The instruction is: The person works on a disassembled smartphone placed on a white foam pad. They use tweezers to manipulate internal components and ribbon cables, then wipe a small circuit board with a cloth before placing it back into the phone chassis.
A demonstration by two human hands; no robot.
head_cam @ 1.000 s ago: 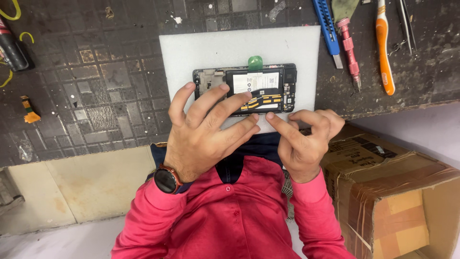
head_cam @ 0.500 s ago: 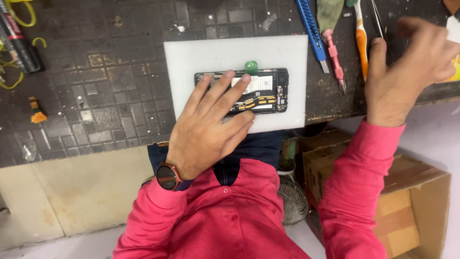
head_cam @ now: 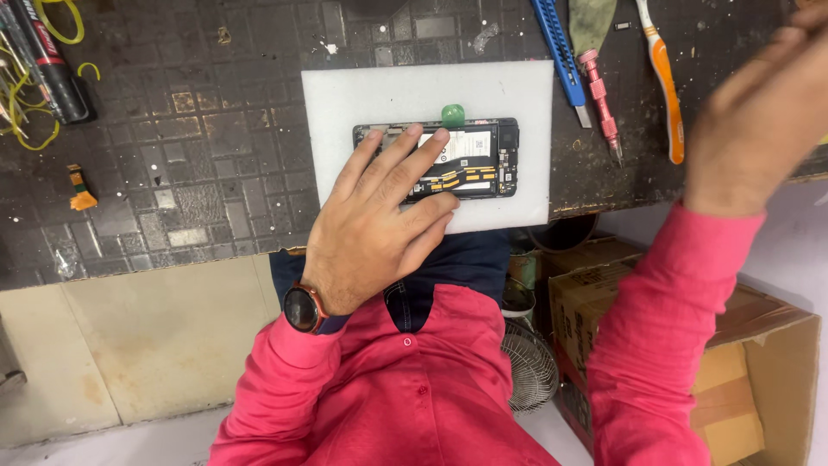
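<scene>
Sleeves of a pink shirt fill the nearest part of the view, with a cardboard box (head_cam: 742, 362) and a small fan (head_cam: 528, 367) on the floor below the counter's near edge. The left hand (head_cam: 375, 229), a watch (head_cam: 304, 308) at its wrist, lies flat with fingers spread wide over the left half of an opened smartphone (head_cam: 470, 161), pinning it rather than gripping it. The phone lies lengthwise, back cover off, its battery and circuit boards exposed, near the middle of a white foam mat (head_cam: 345, 103); bare mat shows along its left, right and far margins, while the mat's near edge reaches the counter (head_cam: 172, 190) edge. A small green pick (head_cam: 453, 114) sits touching the phone's far edge. The right hand (head_cam: 759, 121) is raised to the right, blurred, well apart from the phone; whether it holds anything cannot be told. Beyond the mat's right edge lie a blue-handled tool (head_cam: 559, 47), a pink screwdriver (head_cam: 601, 103) and an orange toothbrush (head_cam: 664, 82), close together. Left of the mat the dark tiled counter is open up to a marker (head_cam: 52, 60) and yellow rubber bands (head_cam: 60, 22) at the far left.
</scene>
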